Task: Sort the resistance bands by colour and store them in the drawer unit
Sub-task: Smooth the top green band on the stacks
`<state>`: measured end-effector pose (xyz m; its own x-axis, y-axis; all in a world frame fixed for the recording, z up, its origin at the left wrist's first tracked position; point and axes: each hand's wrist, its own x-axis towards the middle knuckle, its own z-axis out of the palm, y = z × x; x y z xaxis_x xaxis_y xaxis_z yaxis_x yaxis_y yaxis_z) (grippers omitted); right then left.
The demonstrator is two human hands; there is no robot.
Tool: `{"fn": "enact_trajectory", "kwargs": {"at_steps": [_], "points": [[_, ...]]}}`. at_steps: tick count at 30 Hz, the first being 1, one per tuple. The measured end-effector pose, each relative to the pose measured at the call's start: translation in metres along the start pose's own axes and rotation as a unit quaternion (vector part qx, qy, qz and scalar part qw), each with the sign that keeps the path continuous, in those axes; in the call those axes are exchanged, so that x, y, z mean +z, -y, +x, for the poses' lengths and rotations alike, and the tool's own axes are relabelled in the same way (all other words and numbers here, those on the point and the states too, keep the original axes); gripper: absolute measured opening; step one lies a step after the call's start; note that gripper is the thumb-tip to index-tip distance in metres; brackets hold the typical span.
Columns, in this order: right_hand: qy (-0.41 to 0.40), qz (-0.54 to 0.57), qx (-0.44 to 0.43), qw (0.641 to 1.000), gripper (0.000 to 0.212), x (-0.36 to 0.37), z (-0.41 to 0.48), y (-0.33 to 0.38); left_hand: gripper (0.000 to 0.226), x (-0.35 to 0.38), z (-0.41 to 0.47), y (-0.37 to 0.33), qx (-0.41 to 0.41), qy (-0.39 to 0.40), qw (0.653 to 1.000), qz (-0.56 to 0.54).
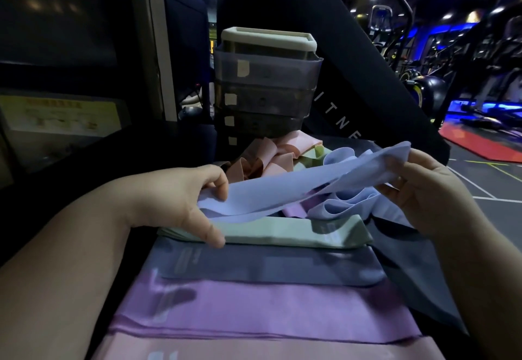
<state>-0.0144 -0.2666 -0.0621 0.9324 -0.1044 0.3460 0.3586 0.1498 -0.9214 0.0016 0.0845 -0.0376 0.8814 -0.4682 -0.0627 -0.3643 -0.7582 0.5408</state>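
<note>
You hold a blue band stretched between your hands, lifted above the sorted stacks, slanting up from 9 o'clock to 3 o'clock. Your left hand pinches its lower end, fingers curled over the top edge and thumb beneath. Your right hand pinches the higher end, thumb on the near side and fingers behind the fabric. More blue loops lie crumpled just under the band, toward your right hand.

Below the band, at 6 o'clock, flat bands lie in rows on the tabletop: a green stack touching your left thumb, then a grey band, a purple stack, and a pink one at the bottom edge of the view. Each row overlaps the next.

Beyond the band, at 12 o'clock, a loose heap of peach bands lies tangled with a bit of green and rests against the foot of the drawer unit. The unit stands upright, its smoky drawers stacked with pale labels on the left of their fronts. The upper drawers look pushed in; whether anything is inside them you cannot tell.

Gym machines stand well apart at 2 o'clock under blue light.
</note>
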Motion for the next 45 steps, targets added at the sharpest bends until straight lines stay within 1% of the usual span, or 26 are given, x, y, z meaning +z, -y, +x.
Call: {"fn": "enact_trajectory", "kwargs": {"at_steps": [2,4,5,9,11,12,13,15,18,19,21,22,24,25,27,28,29,30,33,34,36,38,39,41,44,45], "points": [[0.004,-0.009,0.0,1.0,0.054,0.001,0.0,0.0,0.052,0.002,0.001,-0.001,0.003,-0.017,0.999,0.042],[0.01,-0.011,0.003,1.0,0.055,0.001,-0.001,0.0,0.041,0.004,0.002,0.001,0.011,-0.029,0.998,0.047],[0.012,-0.011,0.005,1.0,0.054,0.001,-0.001,0.0,0.035,0.005,0.003,0.003,0.013,-0.033,0.999,0.029],[0.018,-0.007,0.019,1.0,0.052,-0.001,-0.002,0.001,0.018,0.005,0.007,0.008,0.015,-0.064,0.99,-0.127],[0.018,-0.012,0.028,0.999,0.051,-0.001,-0.003,0.003,0.012,0.004,0.009,0.009,0.022,-0.078,0.982,-0.17],[0.02,-0.013,0.033,0.999,0.047,0.0,-0.004,0.005,0.009,0.003,0.009,0.011,0.027,-0.076,0.979,-0.186],[0.019,-0.014,0.037,0.999,0.04,0.001,-0.005,0.006,0.008,0.002,0.009,0.012,0.029,-0.071,0.977,-0.201],[0.008,-0.009,0.044,0.999,0.031,0.003,-0.006,0.008,0.018,0.0,0.008,0.017,0.035,-0.052,0.973,-0.223],[-0.015,0.001,0.053,0.999,0.017,0.006,-0.007,0.009,0.016,-0.002,0.008,0.019,0.044,-0.029,0.961,-0.271],[-0.023,0.006,0.049,0.999,0.018,0.005,-0.006,0.008,0.018,-0.003,0.009,0.02,0.043,-0.023,0.956,-0.291],[-0.041,0.015,0.046,0.998,0.018,0.005,-0.005,0.008,0.036,-0.006,0.011,0.024,0.041,-0.022,0.949,-0.311],[-0.047,0.019,0.043,0.998,0.017,0.006,-0.005,0.009,0.038,-0.007,0.012,0.026,0.036,-0.032,0.946,-0.32],[-0.043,0.01,0.032,0.998,0.025,0.004,-0.004,0.008,0.024,-0.008,0.013,0.027,0.026,-0.06,0.937,-0.342],[-0.041,0.0,0.028,0.999,0.033,0.003,-0.004,0.007,0.025,-0.009,0.013,0.028,0.018,-0.073,0.935,-0.347],[-0.038,-0.017,0.025,0.999,0.047,0.002,-0.003,0.006,0.035,-0.011,0.013,0.03,0.009,-0.077,0.937,-0.339],[-0.041,-0.023,0.025,0.999,0.051,0.002,-0.002,0.005,0.04,-0.011,0.012,0.031,0.007,-0.073,0.939,-0.335],[-0.046,-0.03,0.025,0.998,0.051,0.002,-0.002,0.006,0.042,-0.012,0.011,0.03,0.006,-0.069,0.941,-0.33],[-0.047,-0.035,0.027,0.998,0.046,0.003,-0.003,0.006,0.043,-0.013,0.01,0.03,0.005,-0.065,0.944,-0.323],[-0.029,-0.051,0.053,0.997,0.016,0.005,-0.005,0.01,0.054,-0.016,0.006,0.032,-0.001,-0.049,0.951,-0.305],[-0.023,-0.059,0.066,0.996,0.013,0.006,-0.006,0.012,0.053,-0.017,0.004,0.033,-0.004,-0.041,0.952,-0.304],[-0.009,-0.089,0.098,0.991,0.025,0.004,-0.008,0.015,0.041,-0.02,0.001,0.034,-0.009,-0.015,0.956,-0.293],[0.018,-0.111,0.132,0.985,0.03,0.003,-0.013,0.02,0.03,-0.022,-0.002,0.036,-0.016,0.012,0.96,-0.278],[0.038,-0.121,0.154,0.98,0.032,0.002,-0.015,0.023,0.027,-0.023,-0.004,0.038,-0.022,0.026,0.961,-0.273],[0.08,-0.159,0.196,0.964,0.036,0.0,-0.018,0.026,0.028,-0.024,-0.007,0.042,-0.039,0.066,0.964,-0.254],[0.132,-0.238,0.238,0.932,0.034,0.0,-0.02,0.027,0.062,-0.025,-0.009,0.047,-0.062,0.124,0.973,-0.185],[0.146,-0.264,0.248,0.921,0.033,-0.001,-0.02,0.026,0.068,-0.025,-0.009,0.048,-0.077,0.132,0.975,-0.16]]}}
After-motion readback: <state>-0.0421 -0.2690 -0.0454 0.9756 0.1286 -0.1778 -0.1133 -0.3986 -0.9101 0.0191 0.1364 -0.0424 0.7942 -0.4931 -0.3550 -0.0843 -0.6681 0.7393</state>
